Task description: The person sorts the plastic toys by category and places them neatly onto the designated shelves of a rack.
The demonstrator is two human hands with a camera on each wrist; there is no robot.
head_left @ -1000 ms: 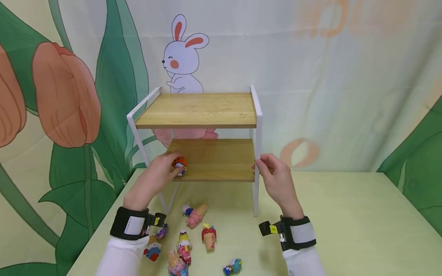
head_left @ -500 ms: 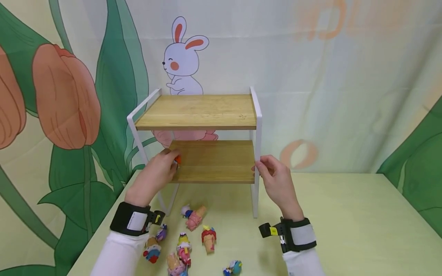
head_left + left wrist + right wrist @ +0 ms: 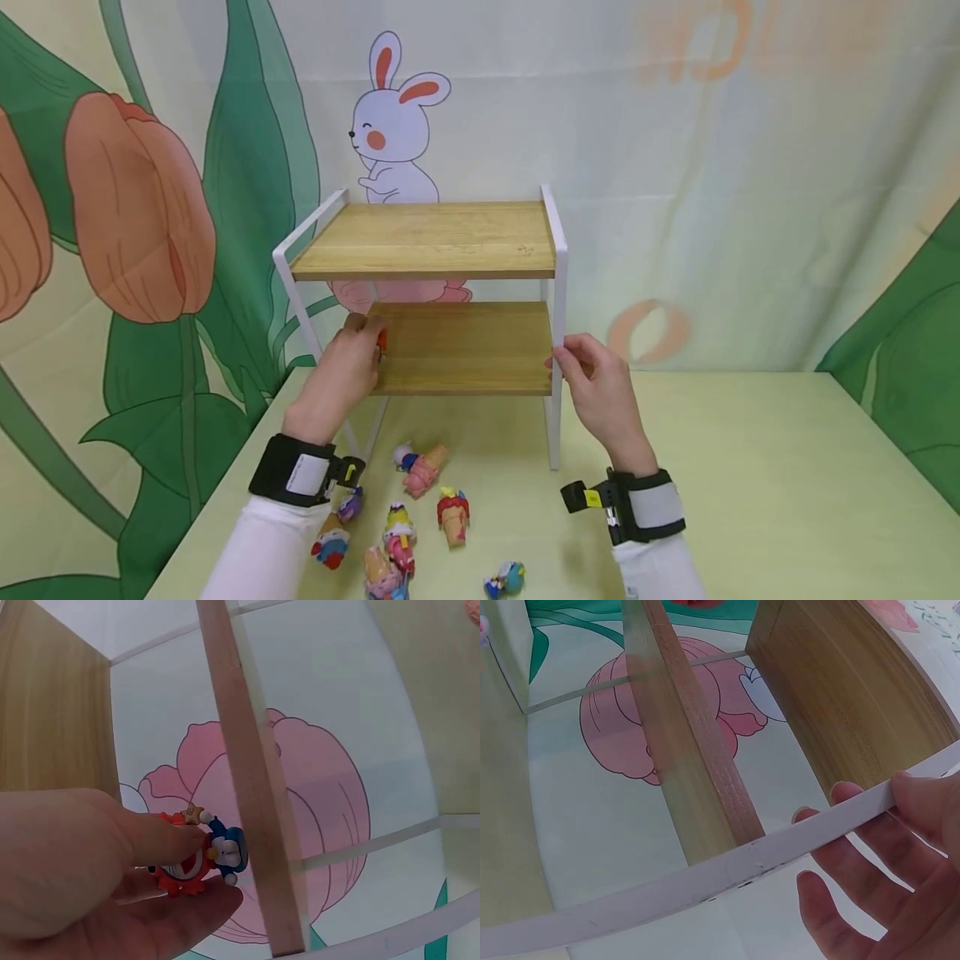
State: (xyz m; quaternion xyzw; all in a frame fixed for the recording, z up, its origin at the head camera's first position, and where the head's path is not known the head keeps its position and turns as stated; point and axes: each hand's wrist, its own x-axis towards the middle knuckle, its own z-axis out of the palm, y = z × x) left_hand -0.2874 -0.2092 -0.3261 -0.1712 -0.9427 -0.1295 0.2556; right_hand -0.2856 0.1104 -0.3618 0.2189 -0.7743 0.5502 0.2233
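My left hand [image 3: 341, 367] pinches a small toy figurine [image 3: 227, 851] at the left end of the lower wooden shelf [image 3: 468, 350]. In the left wrist view the figurine has a red-orange round head and a blue-and-white body, its feet right at the shelf's front edge. Thumb and fingers cover part of the head; in the head view only an orange sliver shows. My right hand [image 3: 600, 387] holds the white frame post [image 3: 558, 325] on the rack's right side, thumb in front and fingertips behind, as the right wrist view shows.
The two-tier rack's upper board [image 3: 435, 237] lies above both hands. Several figurines lie on the table in front, among them an ice-cream-cone figurine [image 3: 453, 517], a pink cone figurine [image 3: 423, 475] and a blue-green figurine [image 3: 506, 579]. A printed curtain [image 3: 720, 208] hangs behind.
My left hand has shifted slightly left and deeper over the lower shelf with the figurine, which has turned mostly out of sight behind the fingers. The right hand stays on the post.
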